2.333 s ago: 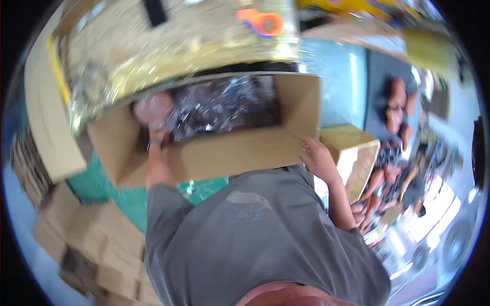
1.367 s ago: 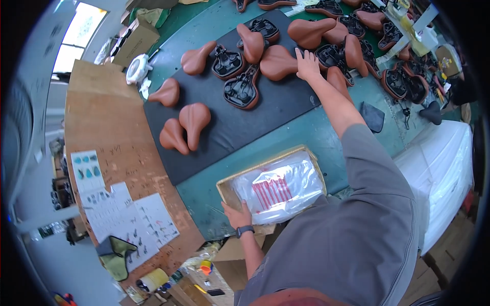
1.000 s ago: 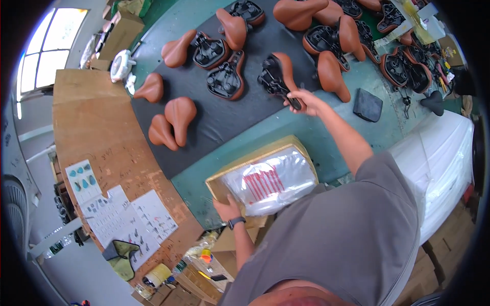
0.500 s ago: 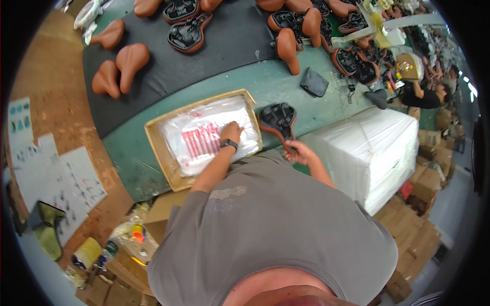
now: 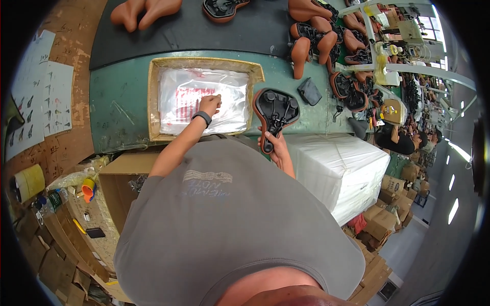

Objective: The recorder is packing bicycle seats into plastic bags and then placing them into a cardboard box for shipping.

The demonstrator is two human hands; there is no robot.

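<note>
My right hand (image 5: 278, 148) grips a brown bicycle saddle (image 5: 291, 118) by its narrow nose. The saddle's black underside with its rails faces up, beside the box's right end. My left hand (image 5: 210, 105), with a dark band on the wrist, is over a stack of clear plastic bags (image 5: 232, 113) with red print. Its fingers are curled together and appear to pinch the top bag; the fingertips are partly hidden. The bags lie flat in a shallow cardboard box (image 5: 154, 104) on the green table.
More brown saddles (image 5: 301, 57) lie at the far right, others on a black mat (image 5: 204, 38). A black pouch (image 5: 309, 92) sits right of the held saddle. A white wrapped block (image 5: 337, 168) stands at my right, an open carton (image 5: 122, 166) at my left. Co-workers (image 5: 399, 138) are farther right.
My right hand has lifted the saddle closer, so it looks larger. My left hand stays over the bags, its fingers now drawn together. The whole view has turned and shifted.
</note>
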